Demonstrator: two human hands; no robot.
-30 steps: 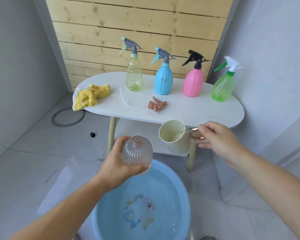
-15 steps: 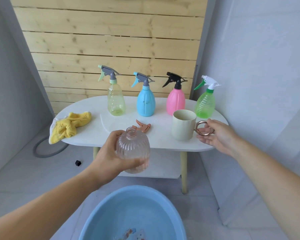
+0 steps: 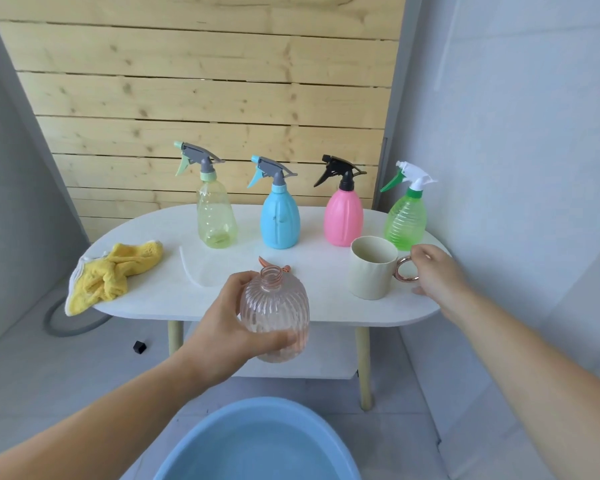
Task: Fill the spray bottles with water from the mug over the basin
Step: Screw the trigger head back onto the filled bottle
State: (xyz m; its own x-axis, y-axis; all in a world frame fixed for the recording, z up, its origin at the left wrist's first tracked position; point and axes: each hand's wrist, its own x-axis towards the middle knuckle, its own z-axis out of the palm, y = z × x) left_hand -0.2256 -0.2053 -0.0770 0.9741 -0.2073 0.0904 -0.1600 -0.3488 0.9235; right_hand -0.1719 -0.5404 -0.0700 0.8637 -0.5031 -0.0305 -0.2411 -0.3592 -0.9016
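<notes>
Gripping the clear ribbed bottle [image 3: 278, 317] around its belly, the left hand [image 3: 222, 330] holds it upright in the air just in front of the near edge of the white table [image 3: 326, 306], thumb on one side and fingers curled round the other. The bottle's neck is open, with no sprayer on it. An orange spray head [image 3: 262, 261] lies on the table right behind that neck, mostly hidden by it.

The cream mug [image 3: 371, 275] stands upright on the table's right part, close in front of the green spray bottle [image 3: 405, 223]. The right hand [image 3: 437, 271] is at the mug's ring handle, forefinger above and thumb low by the tabletop; whether the fingertips pinch the ring or only lie against it cannot be told.

The blue basin [image 3: 257, 417] sits on the floor below, nearer than the table, with water in it.

Along the back of the table, left of the green one, stand the pink spray bottle [image 3: 343, 220], the blue spray bottle [image 3: 279, 220] and the yellowish spray bottle [image 3: 216, 220], all capped and upright. A crumpled yellow cloth [image 3: 111, 275] hangs over the table's left edge.
</notes>
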